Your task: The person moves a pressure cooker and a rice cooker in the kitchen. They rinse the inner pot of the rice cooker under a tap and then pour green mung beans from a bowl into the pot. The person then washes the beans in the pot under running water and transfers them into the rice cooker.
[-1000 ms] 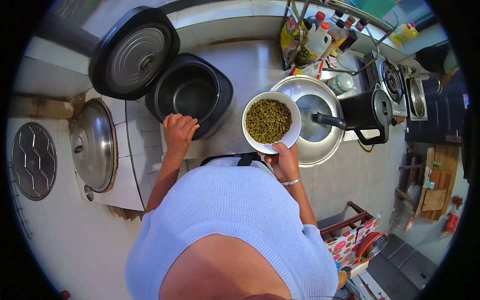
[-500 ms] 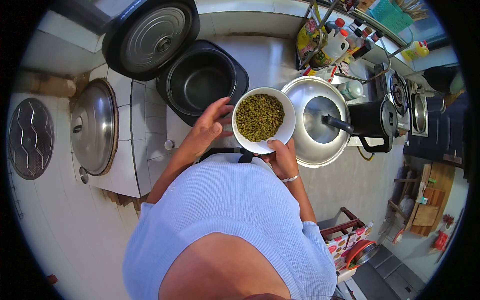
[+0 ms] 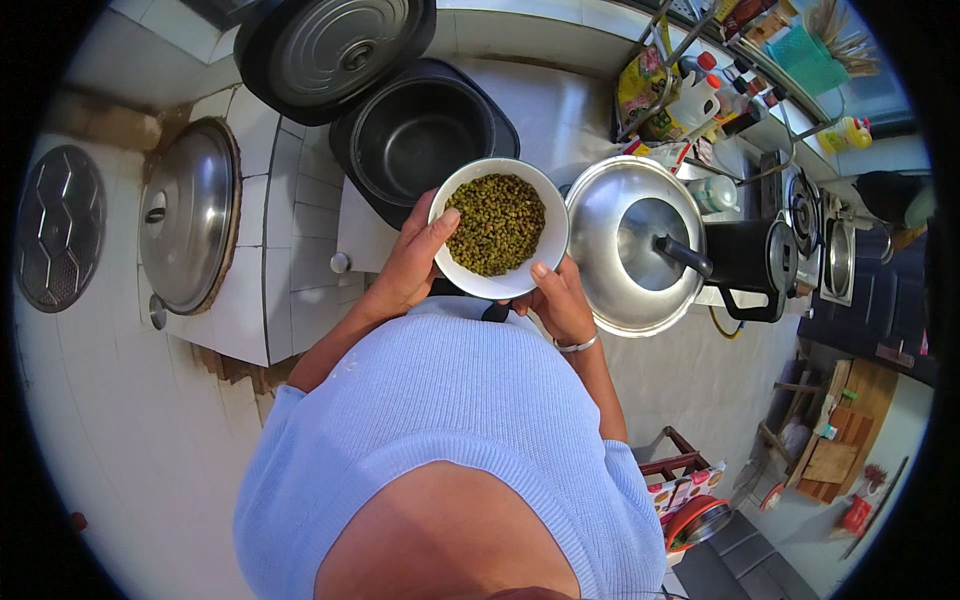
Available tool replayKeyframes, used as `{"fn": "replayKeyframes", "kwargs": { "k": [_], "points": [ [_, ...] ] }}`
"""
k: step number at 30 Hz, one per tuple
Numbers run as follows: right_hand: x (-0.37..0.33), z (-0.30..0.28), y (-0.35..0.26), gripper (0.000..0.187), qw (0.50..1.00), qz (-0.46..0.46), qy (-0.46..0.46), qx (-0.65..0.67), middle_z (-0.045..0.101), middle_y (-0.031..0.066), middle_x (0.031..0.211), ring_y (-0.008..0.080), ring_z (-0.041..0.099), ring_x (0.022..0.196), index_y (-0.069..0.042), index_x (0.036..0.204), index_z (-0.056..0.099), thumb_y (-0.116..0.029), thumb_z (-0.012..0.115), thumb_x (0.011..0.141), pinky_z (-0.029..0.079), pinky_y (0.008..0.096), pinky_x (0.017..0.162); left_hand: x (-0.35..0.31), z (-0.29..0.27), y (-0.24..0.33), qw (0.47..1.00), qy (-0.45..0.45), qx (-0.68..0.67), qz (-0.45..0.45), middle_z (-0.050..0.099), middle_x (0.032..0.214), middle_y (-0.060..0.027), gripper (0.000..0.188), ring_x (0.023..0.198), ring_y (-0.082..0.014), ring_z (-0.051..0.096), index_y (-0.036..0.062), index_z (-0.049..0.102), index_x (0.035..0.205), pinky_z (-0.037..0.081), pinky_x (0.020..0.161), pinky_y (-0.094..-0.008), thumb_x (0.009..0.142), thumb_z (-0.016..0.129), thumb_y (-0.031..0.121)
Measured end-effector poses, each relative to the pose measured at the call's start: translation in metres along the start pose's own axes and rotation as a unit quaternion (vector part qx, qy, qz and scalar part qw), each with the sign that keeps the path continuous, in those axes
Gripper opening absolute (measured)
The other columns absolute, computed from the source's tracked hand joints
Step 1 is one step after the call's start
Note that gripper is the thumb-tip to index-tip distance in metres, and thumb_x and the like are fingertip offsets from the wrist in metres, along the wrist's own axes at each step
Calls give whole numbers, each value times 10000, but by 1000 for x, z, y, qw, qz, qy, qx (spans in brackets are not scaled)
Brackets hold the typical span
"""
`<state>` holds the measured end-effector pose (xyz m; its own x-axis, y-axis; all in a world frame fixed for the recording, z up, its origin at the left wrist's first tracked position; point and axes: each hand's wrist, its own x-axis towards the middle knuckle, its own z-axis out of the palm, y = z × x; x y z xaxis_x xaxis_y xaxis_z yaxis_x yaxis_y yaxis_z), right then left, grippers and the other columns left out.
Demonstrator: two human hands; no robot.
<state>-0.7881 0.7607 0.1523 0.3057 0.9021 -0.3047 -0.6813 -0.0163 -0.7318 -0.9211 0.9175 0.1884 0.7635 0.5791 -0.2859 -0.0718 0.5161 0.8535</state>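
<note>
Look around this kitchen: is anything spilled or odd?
Nothing looks spilled: the small green beans sit inside the white bowl, which the left hand and right hand hold. One minor oddity: pale specks on the left side of the blue sweater interrupt its plain knit; I can't tell if they're dirt or decoration.

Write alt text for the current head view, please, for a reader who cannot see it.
A person's left hand and right hand hold a white bowl of small green beans. Beyond it, to the left, stands a black cooker with an open lid; to the right are a wide silver lid with a dark handle and a black jug.
</note>
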Motion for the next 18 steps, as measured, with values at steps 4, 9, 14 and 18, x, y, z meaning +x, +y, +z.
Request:
{"fn": "replayKeyframes", "kwargs": {
  "k": [4,9,14,18],
  "points": [
    [-3,-1,2,495,999,-37,-4,0,620,105,941,160,645,688,7,1218,441,-343,596,905,503,240,483,-3,0,0,1000,5,-26,-3,518,1249,-112,522,1124,-169,538,32,358,1355,474,919,-309,947,537,304],
    [-8,-8,6,490,975,-156,109,-113,612,90,927,121,602,679,12,1239,480,-379,530,948,491,234,523,-7,2,0,1000,25,-4,18,513,1249,-112,535,1133,-174,532,30,352,1354,474,927,-321,942,541,314],
    [-24,-20,-8,207,920,-257,220,-195,640,91,952,106,620,746,7,1095,588,-69,585,903,487,208,583,-7,8,-6,998,43,-14,36,514,1239,-107,552,1127,-175,537,30,348,1355,479,921,-323,935,550,326],
    [-28,-16,-27,96,832,-369,219,-350,640,115,919,145,622,736,9,925,635,28,611,834,508,231,604,-5,7,-19,998,48,-13,48,515,1240,-101,532,1117,-172,542,42,350,1358,483,910,-316,944,536,320]
  ]
}}
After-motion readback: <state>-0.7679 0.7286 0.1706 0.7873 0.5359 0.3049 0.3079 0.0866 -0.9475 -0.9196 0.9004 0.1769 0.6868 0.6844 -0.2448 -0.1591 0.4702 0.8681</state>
